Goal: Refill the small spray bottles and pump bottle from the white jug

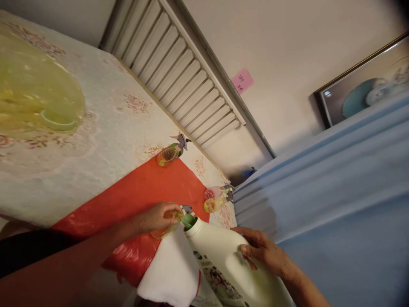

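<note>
My right hand (262,249) is wrapped round the handle of a large white plastic jug (220,243), which is tilted toward the left. Its mouth has a green pouring spout (189,221). My left hand (166,215) is closed round the neck of a clear, amber-looking bottle (161,233), right beside the spout. Whether liquid runs between them I cannot tell. A dark spray head (187,209) shows just behind the bottle and spout; what it sits on is hidden. Under the jug lies a white cloth (171,268).
On a red sheet (143,192) over the flowered tablecloth (108,89) stand a spray bottle (168,155) with yellow liquid and, farther right, a yellow one (214,204) and a pink one (211,192). A yellow-green bag (38,85) lies left. A radiator (179,64) and blue drape (319,179) border the table.
</note>
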Motion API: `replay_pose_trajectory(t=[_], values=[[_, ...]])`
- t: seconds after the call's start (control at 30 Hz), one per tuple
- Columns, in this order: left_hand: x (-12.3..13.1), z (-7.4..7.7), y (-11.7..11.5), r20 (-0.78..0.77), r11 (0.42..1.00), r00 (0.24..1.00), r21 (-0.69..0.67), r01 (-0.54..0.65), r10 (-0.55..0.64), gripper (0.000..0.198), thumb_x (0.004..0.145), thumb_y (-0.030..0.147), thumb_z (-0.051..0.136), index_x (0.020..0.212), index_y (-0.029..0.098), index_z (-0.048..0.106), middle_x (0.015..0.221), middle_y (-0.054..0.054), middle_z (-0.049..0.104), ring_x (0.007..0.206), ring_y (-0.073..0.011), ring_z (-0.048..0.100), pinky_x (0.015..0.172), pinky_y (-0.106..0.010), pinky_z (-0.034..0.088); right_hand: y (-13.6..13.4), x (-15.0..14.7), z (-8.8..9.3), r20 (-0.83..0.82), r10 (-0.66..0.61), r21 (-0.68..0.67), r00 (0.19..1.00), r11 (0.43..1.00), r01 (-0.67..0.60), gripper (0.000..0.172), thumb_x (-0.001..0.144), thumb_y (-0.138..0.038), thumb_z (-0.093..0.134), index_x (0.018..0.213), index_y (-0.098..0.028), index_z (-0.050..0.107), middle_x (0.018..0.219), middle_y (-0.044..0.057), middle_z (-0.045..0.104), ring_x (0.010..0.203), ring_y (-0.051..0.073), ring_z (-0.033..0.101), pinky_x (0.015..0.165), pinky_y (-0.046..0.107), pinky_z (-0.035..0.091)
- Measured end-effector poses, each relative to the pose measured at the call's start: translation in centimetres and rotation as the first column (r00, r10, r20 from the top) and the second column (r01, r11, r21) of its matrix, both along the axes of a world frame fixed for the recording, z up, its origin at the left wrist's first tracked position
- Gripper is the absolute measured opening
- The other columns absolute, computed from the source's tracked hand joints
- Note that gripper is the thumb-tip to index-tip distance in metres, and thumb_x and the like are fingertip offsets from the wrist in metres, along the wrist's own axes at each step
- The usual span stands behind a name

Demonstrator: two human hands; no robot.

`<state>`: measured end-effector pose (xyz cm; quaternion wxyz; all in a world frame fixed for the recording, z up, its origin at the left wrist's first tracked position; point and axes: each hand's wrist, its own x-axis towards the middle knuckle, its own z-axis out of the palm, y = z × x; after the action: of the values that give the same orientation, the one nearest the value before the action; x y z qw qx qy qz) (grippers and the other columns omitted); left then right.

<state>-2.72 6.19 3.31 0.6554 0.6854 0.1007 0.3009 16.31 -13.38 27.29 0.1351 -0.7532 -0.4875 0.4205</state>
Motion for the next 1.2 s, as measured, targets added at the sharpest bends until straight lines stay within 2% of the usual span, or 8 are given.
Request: replay_pose_trajectory(t=[0.23,0.7,1.03,1.2], values=[[-0.5,0.8,-0.2,0.0,1.0,1.0,0.005,-0.011,0.011,0.03,0.076,0.035,0.061,0.1,0.019,0.068,0.105,-0.004,0.073,0.101,-0.0238,0.064,0.09,-0.031,0.047,0.1,-0.1,0.0,-0.006,0.011,0.011,1.0,1.0,-0.011,0.056,0.081,-0.053,0.066,0.121,-0.015,0.06,0.069,-0.002,0.053,0.047,0.006,0.042,0.043,0.019,0.035],[-0.2,0.3,-0.1,-0.014,1.0,1.0,0.013,-0.016,0.016,0.03,0.074,0.031,0.06,0.101,0.021,0.067,0.106,-0.003,0.073,0.102,-0.0223,0.064,0.091,-0.03,0.047,0.2,-0.2,0.1,-0.017,-0.003,0.014,1.0,1.0,0.003,0.055,0.08,-0.052,0.067,0.12,-0.014,0.06,0.07,-0.001,0.054,0.049,0.006,0.043,0.042,0.019,0.035],[-0.7,1.2,-0.2,-0.043,1.0,0.999,-0.004,0.002,-0.002,0.031,0.074,0.032,0.058,0.1,0.019,0.067,0.103,-0.002,0.072,0.1,-0.0212,0.064,0.088,-0.028,0.047,0.0,0.3,-0.1,-0.026,0.005,0.013,1.0,1.0,-0.004,0.053,0.082,-0.048,0.067,0.122,-0.014,0.059,0.07,-0.001,0.055,0.048,0.006,0.044,0.042,0.019,0.035],[-0.6,1.0,-0.2,-0.023,1.0,1.0,-0.001,-0.004,0.004,0.029,0.075,0.034,0.059,0.099,0.02,0.067,0.102,-0.003,0.072,0.098,-0.0213,0.064,0.088,-0.029,0.048,0.0,0.2,-0.1,-0.031,0.0,0.014,1.0,1.0,0.0,0.053,0.082,-0.048,0.067,0.122,-0.014,0.059,0.072,-0.001,0.055,0.049,0.006,0.043,0.043,0.019,0.035]])
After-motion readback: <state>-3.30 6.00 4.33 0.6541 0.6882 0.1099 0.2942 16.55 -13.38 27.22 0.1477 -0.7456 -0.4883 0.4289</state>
